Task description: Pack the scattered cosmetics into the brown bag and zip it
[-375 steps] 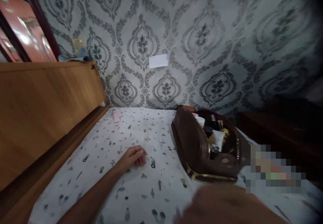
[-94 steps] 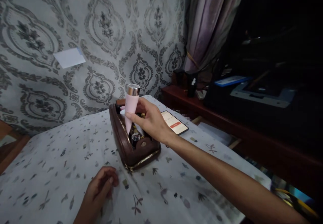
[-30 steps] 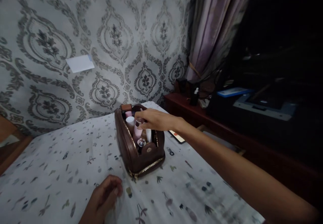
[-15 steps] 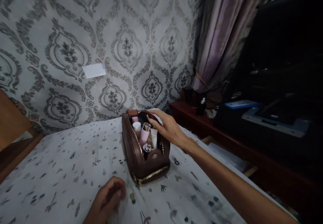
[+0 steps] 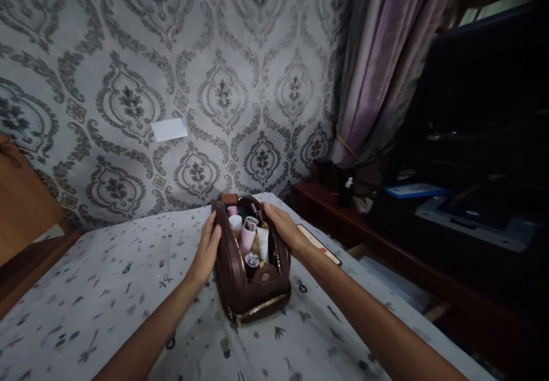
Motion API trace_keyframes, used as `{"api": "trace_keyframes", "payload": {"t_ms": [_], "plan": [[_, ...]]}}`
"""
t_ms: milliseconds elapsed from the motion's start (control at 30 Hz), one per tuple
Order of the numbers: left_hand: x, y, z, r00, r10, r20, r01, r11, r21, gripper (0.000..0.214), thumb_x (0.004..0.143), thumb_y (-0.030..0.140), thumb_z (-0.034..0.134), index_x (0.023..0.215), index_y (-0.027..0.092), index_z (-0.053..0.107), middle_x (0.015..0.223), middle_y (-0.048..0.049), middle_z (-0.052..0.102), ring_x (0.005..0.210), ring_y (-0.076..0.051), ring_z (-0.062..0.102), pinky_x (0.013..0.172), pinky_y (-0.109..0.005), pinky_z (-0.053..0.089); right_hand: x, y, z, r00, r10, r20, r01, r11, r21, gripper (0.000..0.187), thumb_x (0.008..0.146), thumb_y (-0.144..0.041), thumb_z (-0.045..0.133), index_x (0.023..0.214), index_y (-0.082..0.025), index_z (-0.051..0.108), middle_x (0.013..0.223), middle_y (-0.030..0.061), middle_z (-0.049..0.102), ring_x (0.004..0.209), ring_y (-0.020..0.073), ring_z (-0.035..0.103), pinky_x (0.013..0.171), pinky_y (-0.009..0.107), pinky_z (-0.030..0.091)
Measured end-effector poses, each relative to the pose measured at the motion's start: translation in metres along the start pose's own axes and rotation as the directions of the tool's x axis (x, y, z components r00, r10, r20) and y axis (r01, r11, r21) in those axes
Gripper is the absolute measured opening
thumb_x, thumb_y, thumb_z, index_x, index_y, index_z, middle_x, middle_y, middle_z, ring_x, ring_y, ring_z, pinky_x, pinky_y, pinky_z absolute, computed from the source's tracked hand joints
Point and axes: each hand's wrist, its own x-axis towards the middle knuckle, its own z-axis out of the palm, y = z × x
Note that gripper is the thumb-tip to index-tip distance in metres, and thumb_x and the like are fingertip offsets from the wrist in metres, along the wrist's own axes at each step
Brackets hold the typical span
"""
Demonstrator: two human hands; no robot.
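Note:
A brown cosmetic bag (image 5: 234,289) with gold zips stands unzipped on the bed. Inside are a pink bottle with a silvery cap (image 5: 247,237), a white-capped jar (image 5: 235,224), a white tube (image 5: 263,243), a small bottle with a clear cap (image 5: 251,262) and a pink cap (image 5: 232,211). My left hand (image 5: 206,250) rests along the bag's left side, its fingers stretched out. Against the right side lies my right hand (image 5: 283,226), fingers extended near the top edge and partly hidden. Neither hand shows a separate item in its fingers.
On the patterned white bedsheet (image 5: 141,289), a phone with a lit screen (image 5: 319,245) lies right of the bag. A reddish-brown cabinet (image 5: 311,193) with an open drawer runs along the right. Behind stands a papered wall (image 5: 223,43); a wooden panel (image 5: 30,198) is at left.
My left hand has moved up from the sheet to the bag's left side. The right hand has drawn back from the opening to the right side, and the phone now shows.

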Motion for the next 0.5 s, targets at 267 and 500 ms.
{"api": "trace_keyframes", "payload": {"t_ms": [267, 500], "plan": [[-0.002, -0.005, 0.003, 0.999, 0.039, 0.035, -0.039, 0.999, -0.005, 0.058, 0.097, 0.055, 0.039, 0.146, 0.025, 0.04, 0.159, -0.0052, 0.033, 0.149, -0.019, 0.021, 0.124, -0.039, 0.01, 0.007, 0.013, 0.001, 0.999, -0.043, 0.029, 0.047, 0.99, -0.131, 0.065, 0.082, -0.07, 0.055, 0.125, -0.022, 0.065, 0.134, 0.0088, 0.063, 0.129, 0.0304, 0.052, 0.114, 0.048, 0.031], [0.022, -0.013, -0.005, 0.999, -0.019, -0.044, 0.012, 0.989, -0.151, 0.054, 0.091, 0.057, 0.051, 0.137, 0.027, 0.052, 0.152, -0.0053, 0.044, 0.145, -0.022, 0.032, 0.118, -0.035, 0.025, 0.015, 0.011, -0.005, 0.996, 0.007, 0.091, -0.006, 1.0, -0.011, 0.053, 0.085, -0.064, 0.056, 0.117, -0.024, 0.068, 0.126, 0.0055, 0.068, 0.122, 0.0274, 0.057, 0.109, 0.044, 0.037]]}}
